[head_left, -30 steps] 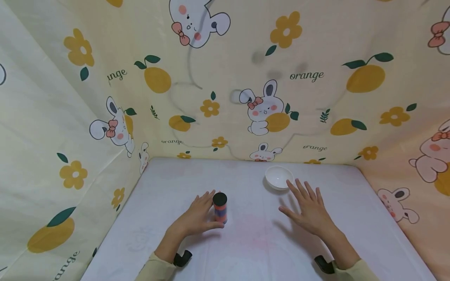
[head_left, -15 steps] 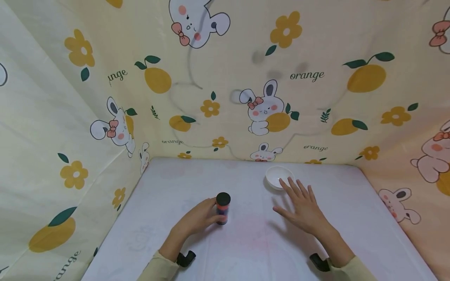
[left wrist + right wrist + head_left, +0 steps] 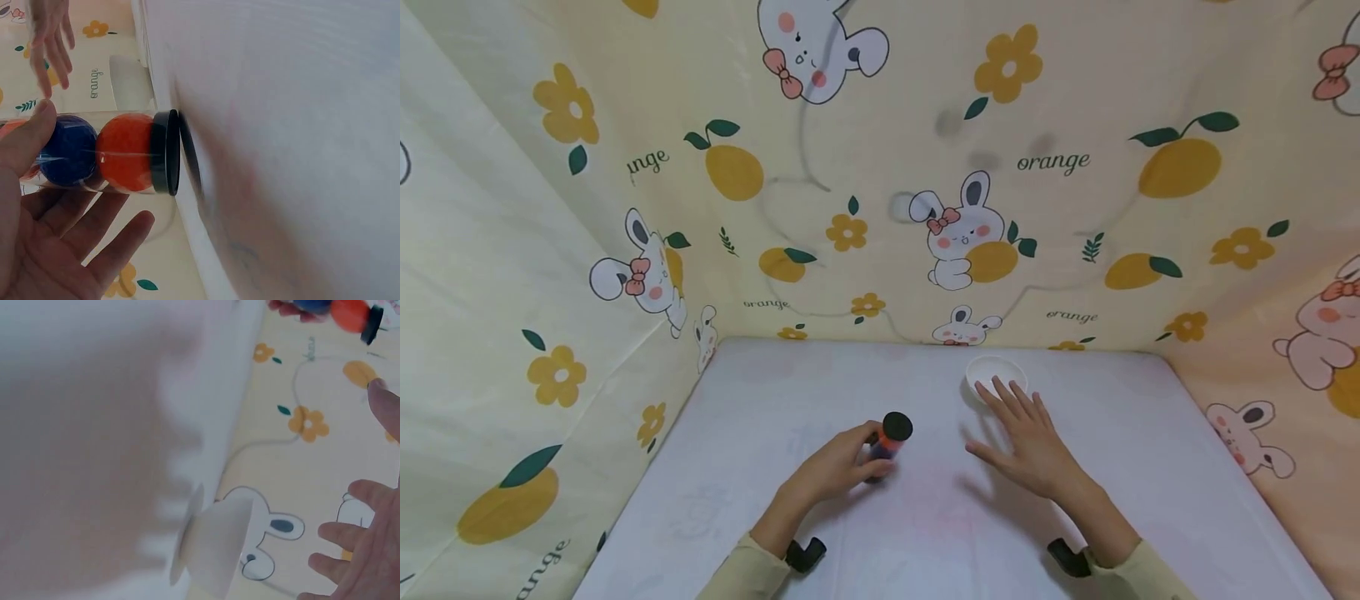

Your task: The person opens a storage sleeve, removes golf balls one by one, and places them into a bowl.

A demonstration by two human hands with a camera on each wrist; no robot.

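Observation:
My left hand (image 3: 835, 467) grips a clear tube (image 3: 886, 447) with black ends. In the left wrist view, orange and blue balls (image 3: 69, 150) show inside the tube, between thumb and fingers. The tube leans to the right, its lower black cap (image 3: 165, 153) just over the tabletop with a narrow gap and a shadow below. My right hand (image 3: 1037, 450) hovers above the table with fingers spread, holding nothing. Beyond its fingertips stands a white bowl (image 3: 988, 365), partly covered by them in the head view; its side (image 3: 219, 547) shows in the right wrist view.
A pale cloth covers the table (image 3: 760, 375). Behind it and at both sides hangs a cream curtain (image 3: 880, 167) printed with rabbits, flowers and oranges. A black strap piece (image 3: 805, 554) sits at the left wrist, another (image 3: 1067, 557) at the right.
My left fingers have closed around the tube, which has gone from upright to tilted and moved right. My right hand has drifted left, in front of the bowl. The bowl stays put.

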